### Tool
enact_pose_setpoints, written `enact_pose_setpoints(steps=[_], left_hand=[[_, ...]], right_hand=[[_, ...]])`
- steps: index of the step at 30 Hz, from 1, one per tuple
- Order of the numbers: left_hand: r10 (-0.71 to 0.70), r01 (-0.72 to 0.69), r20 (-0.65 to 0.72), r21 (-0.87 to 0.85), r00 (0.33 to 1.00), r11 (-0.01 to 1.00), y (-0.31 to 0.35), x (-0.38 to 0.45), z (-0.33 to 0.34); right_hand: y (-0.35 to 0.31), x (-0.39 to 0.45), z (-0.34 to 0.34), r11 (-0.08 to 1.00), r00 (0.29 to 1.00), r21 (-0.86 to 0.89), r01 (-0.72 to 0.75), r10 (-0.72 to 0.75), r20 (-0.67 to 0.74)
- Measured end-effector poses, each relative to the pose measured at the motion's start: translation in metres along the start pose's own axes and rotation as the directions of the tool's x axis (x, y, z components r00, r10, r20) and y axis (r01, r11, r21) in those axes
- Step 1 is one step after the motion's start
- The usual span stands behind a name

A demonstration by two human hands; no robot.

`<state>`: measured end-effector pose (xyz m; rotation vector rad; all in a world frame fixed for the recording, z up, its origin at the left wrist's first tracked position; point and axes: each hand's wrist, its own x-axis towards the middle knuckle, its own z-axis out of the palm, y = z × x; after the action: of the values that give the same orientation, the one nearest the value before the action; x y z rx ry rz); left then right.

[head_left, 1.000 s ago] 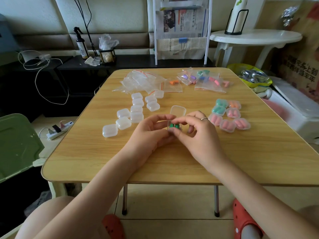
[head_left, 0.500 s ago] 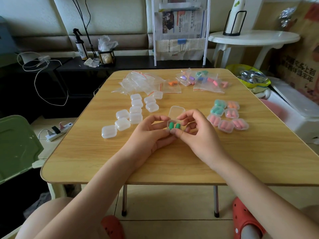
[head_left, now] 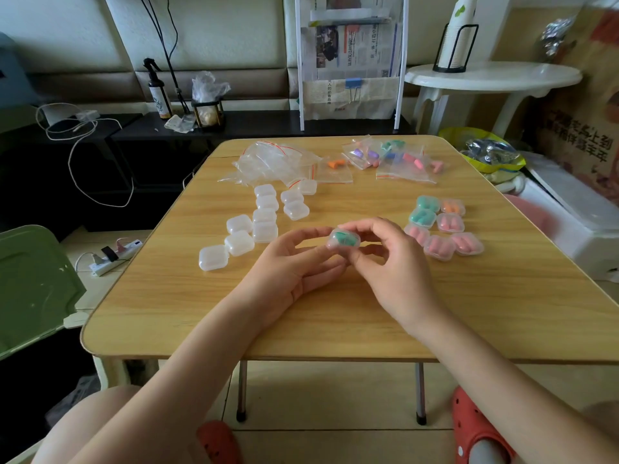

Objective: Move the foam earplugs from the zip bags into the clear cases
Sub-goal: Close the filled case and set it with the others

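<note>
Wooden bench [head_left: 335, 316] with rounded corners, seen from above, stands before a dark low shelf [head_left: 254, 120] and a white round side table [head_left: 492, 78]. At centre, both hands hold one small clear case [head_left: 345, 239] containing green earplugs [head_left: 343, 236], raised just above the bench top. Fingers of the left hand [head_left: 298, 266] are curled, the thumb and fingertips pinching the case's left side; fingers of the right hand [head_left: 392, 262] are curled and pinch its right side from above and below. Whether the lid is fully closed cannot be told. Left of the hands lies a cluster of empty cases [head_left: 258, 222]; to the right, a group of filled cases [head_left: 442, 229] holds green, orange and pink earplugs. Along the far edge lie a heap of empty zip bags [head_left: 278, 162] and, further right, zip bags still holding earplugs [head_left: 392, 159] in orange, purple, green and pink.
</note>
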<state>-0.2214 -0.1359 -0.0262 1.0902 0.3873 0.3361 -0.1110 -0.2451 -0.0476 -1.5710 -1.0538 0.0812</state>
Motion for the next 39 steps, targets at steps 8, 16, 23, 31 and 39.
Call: enact_pose_setpoints(steps=[8, 16, 23, 31, 39], left_hand=[[0.037, -0.038, 0.013, 0.098, 0.999, 0.994, -0.002, -0.001, -0.001], [0.261, -0.205, -0.208, 0.256, 0.943, 0.945, 0.002, 0.001, 0.0], [0.605, -0.126, -0.075, 0.951, 0.793, 0.283, 0.005, 0.012, -0.015], [0.531, 0.024, -0.024, 1.0, 0.847, 0.006, 0.01, 0.03, -0.032], [0.444, 0.105, -0.069, 0.993, 0.894, -0.058, 0.015, 0.036, -0.043]], right_hand=[[0.001, -0.002, -0.001, 0.998, 0.998, -0.04, 0.056, -0.056, 0.004], [-0.004, 0.022, -0.013, 0.986, 0.994, -0.139, 0.097, -0.104, -0.043], [0.016, 0.108, -0.034, 0.917, 0.998, -0.394, -0.062, 0.06, -0.018], [0.034, 0.158, 0.025, 0.878, 0.981, -0.478, -0.025, 0.114, 0.16], [0.038, 0.155, 0.033, 0.857, 0.972, -0.514, -0.022, 0.14, 0.191]])
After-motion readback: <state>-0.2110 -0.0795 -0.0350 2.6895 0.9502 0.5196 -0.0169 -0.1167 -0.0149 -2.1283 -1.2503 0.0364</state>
